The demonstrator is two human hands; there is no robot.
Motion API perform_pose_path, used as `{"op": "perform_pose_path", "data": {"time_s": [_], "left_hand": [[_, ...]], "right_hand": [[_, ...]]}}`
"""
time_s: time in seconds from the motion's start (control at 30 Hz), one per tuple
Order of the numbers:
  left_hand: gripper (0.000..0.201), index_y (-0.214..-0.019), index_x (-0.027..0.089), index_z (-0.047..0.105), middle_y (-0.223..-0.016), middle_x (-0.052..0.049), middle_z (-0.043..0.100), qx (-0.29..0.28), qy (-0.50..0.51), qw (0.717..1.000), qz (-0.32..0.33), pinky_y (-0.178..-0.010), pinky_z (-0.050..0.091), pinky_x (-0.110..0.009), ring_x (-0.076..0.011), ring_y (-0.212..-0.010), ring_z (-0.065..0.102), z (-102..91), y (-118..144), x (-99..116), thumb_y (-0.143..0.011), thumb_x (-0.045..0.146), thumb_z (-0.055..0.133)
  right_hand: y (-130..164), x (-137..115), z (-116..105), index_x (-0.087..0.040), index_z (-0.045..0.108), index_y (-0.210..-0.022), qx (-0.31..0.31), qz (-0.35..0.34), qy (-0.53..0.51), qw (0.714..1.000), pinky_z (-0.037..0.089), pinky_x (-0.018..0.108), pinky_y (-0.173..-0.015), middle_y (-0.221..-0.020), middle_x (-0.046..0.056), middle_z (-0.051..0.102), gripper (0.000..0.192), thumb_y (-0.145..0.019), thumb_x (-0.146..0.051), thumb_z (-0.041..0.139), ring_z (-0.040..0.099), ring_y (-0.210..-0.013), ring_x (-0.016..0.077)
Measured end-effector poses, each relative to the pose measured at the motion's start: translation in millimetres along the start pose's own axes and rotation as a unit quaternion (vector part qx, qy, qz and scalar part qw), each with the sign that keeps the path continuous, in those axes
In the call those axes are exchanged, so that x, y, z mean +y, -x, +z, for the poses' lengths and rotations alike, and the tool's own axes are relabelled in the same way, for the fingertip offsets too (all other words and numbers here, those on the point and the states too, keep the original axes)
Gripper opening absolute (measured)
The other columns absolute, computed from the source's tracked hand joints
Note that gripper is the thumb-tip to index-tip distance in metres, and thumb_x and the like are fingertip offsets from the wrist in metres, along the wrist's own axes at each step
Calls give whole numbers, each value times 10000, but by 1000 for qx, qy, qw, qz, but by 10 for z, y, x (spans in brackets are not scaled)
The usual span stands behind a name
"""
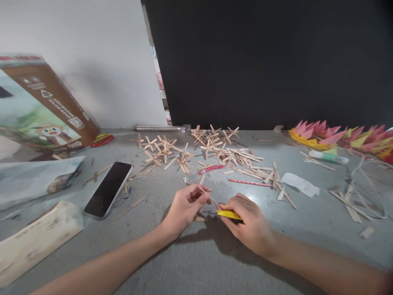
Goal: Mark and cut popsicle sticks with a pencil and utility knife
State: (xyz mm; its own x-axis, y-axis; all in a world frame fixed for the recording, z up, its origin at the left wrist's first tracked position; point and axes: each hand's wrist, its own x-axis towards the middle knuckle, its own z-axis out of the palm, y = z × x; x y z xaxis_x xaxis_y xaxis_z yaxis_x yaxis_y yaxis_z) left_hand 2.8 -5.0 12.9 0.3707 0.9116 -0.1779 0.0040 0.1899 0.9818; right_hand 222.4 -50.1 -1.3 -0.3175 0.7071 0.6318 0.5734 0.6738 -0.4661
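Note:
A thin wooden craft stick [214, 200] slants between my hands in front of me. My left hand [188, 209] pinches its upper end between thumb and fingers. The stick's lower end meets the fingers of my right hand [247, 221]. That hand is closed around a yellow utility knife [227, 214], its narrow blade pointing left below the stick. Under my hands lies another piece of stick [200, 219] on the grey table [181, 270]. Beyond them are a pink-and-white pencil [250, 182] and a red strip [211, 169].
Crossed stick pieces [164, 149] and a loose stick pile [242, 157] lie toward the back. At left are a phone [108, 190], a printed box [46, 106] and packets [39, 241]. At right are pink-yellow folded paper [319, 135], a glue stick [328, 157] and a white cable [382, 196].

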Motion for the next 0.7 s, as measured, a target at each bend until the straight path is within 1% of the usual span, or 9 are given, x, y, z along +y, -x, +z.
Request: {"op": "perform_pose_path", "data": {"time_s": [0.03,0.1,0.2,0.3,0.33,0.43,0.5,0.6,0.7], "left_hand": [[571,-1133,172,678,-907,-40,701,-3,12,1000,-19,-551,591,-237,-78,-573,541,25,20,-6,-864,662,798],[612,-1154,191,650,-926,-22,693,-6,29,998,-57,-583,627,-276,-78,-576,548,81,60,-11,-832,684,817],[637,-1063,192,618,-865,7,665,-18,27,997,-69,-586,612,-261,-87,-595,565,140,101,-6,-796,735,815],[623,-992,195,574,-834,11,659,-21,14,999,-47,-591,590,-250,-103,-622,588,142,102,-7,-839,777,738],[608,-992,198,568,-825,12,657,-12,13,999,-38,-589,581,-248,-108,-627,592,133,94,-11,-867,778,704],[552,-972,199,553,-782,6,662,13,14,1000,-7,-573,543,-239,-122,-614,609,97,48,-39,-939,745,628],[529,-946,195,541,-760,-5,676,11,10,1000,19,-563,524,-244,-126,-576,617,72,13,-62,-960,719,611],[525,-932,194,526,-728,-2,663,9,7,999,38,-503,455,-233,-113,-499,576,40,-27,-93,-974,714,591],[546,-914,196,521,-662,38,574,15,15,999,34,-454,331,-202,-85,-467,470,19,-49,-114,-975,735,576]], "right_hand": [[-1,8,4,-231,632,-969,0,-5,8,1000,478,320,-726,-802,-1,740,89,-1018,-163,660,673,-705,174],[-5,21,7,-229,629,-980,-10,-10,19,1000,480,328,-722,-817,10,749,87,-1027,-160,652,683,-715,185],[-5,25,1,-229,649,-1028,-40,-23,17,999,493,343,-724,-841,24,764,56,-1035,-173,657,690,-721,198],[-6,3,-16,-240,672,-1069,-64,-7,4,998,521,353,-749,-866,28,782,28,-1046,-225,664,705,-728,200],[-10,-8,-24,-246,677,-1086,-65,11,-1,998,535,353,-765,-889,31,790,39,-1050,-256,668,719,-751,204],[-33,-26,-60,-261,671,-1189,-51,94,-19,994,577,343,-825,-1022,49,811,161,-1053,-348,672,765,-888,222],[-60,-3,-85,-264,651,-1260,-42,131,-30,990,593,332,-856,-1105,61,811,215,-1069,-361,635,777,-966,228],[-113,84,-109,-251,632,-1307,-28,122,-21,992,597,338,-902,-1189,90,801,234,-1100,-335,559,779,-1038,238],[-148,174,-108,-241,635,-1272,-8,113,7,993,593,356,-913,-1179,109,796,209,-1114,-316,521,777,-1047,250]]}}
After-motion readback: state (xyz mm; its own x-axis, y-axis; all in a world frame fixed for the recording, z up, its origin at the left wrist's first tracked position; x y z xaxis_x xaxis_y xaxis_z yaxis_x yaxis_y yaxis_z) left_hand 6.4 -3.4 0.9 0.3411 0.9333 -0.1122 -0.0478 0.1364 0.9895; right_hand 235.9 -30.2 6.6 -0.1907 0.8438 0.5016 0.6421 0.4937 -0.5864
